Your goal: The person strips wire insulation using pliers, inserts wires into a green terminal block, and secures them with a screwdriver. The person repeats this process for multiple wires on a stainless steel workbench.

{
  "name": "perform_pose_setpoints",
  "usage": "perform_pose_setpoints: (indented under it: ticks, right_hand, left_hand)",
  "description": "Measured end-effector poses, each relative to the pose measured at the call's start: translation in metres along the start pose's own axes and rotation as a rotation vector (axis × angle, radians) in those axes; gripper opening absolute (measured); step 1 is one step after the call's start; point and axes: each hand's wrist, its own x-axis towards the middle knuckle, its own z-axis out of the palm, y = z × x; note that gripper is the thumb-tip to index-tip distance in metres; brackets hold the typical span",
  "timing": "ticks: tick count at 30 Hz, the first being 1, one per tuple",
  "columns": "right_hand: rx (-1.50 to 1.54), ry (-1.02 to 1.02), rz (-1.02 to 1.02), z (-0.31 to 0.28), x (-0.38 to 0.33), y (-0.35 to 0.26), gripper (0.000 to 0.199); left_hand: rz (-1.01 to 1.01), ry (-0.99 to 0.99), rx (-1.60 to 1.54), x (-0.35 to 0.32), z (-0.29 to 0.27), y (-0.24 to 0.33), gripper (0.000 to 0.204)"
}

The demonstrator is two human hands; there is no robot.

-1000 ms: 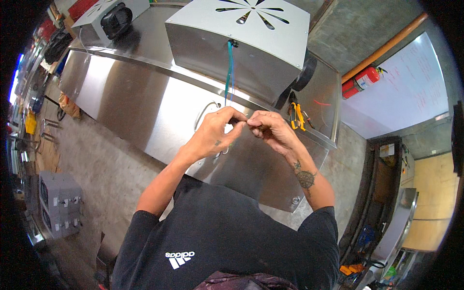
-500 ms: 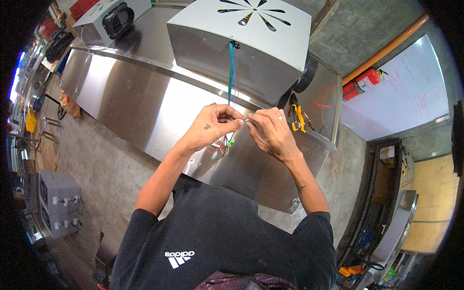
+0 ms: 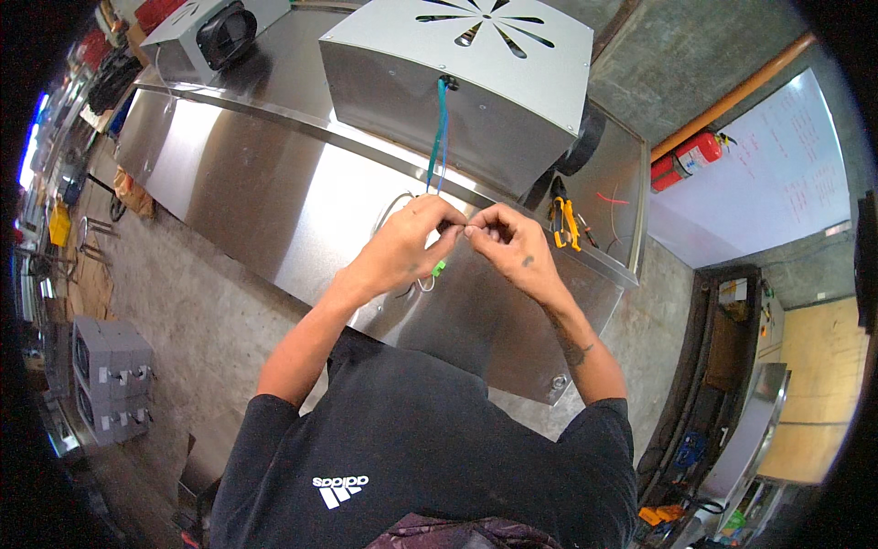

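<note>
Both hands meet over the metal surface, fingertips pinched. My left hand point(image 3: 409, 242) is closed on a thin wire, whose end shows between the two hands. Thumb and fingers of my right hand point(image 3: 517, 249) pinch the same spot; the tip there is too small to make out fully. Green and blue wires point(image 3: 437, 137) hang from a hole in the front of a grey metal box point(image 3: 439, 110) and run down behind my left hand. Below that hand a small green connector point(image 3: 439, 269) and some loose wire ends show, partly hidden.
Yellow-handled pliers point(image 3: 565, 220) lie right of my right hand, near red wire scraps point(image 3: 613, 199). A second grey box point(image 3: 197, 46) stands at the far left of the stainless steel bench point(image 3: 247, 174). A red fire extinguisher point(image 3: 686, 160) hangs at the right; grey units point(image 3: 110, 375) stand lower left.
My right hand has turned, its fingers now more curled in a pinch. My left hand has rolled slightly over the wires, hiding the red ones below it.
</note>
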Motion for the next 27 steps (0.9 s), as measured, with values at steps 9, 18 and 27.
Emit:
perform_pose_setpoints:
  ticks: [9, 18, 27]
  right_hand:
    - [-0.237, -0.042, 0.037, -0.011, -0.004, -0.009, 0.025]
    - [-0.716, -0.007, -0.718, -0.002, 0.003, 0.002, 0.042]
    - [-0.829, -0.121, -0.697, -0.016, -0.016, 0.01, 0.033]
  left_hand:
    - [-0.254, 0.025, -0.154, -0.004, 0.004, -0.006, 0.016]
    - [-0.529, -0.095, -0.616, -0.01, 0.0, -0.025, 0.025]
    - [-0.298, -0.117, -0.576, -0.017, 0.04, -0.051, 0.033]
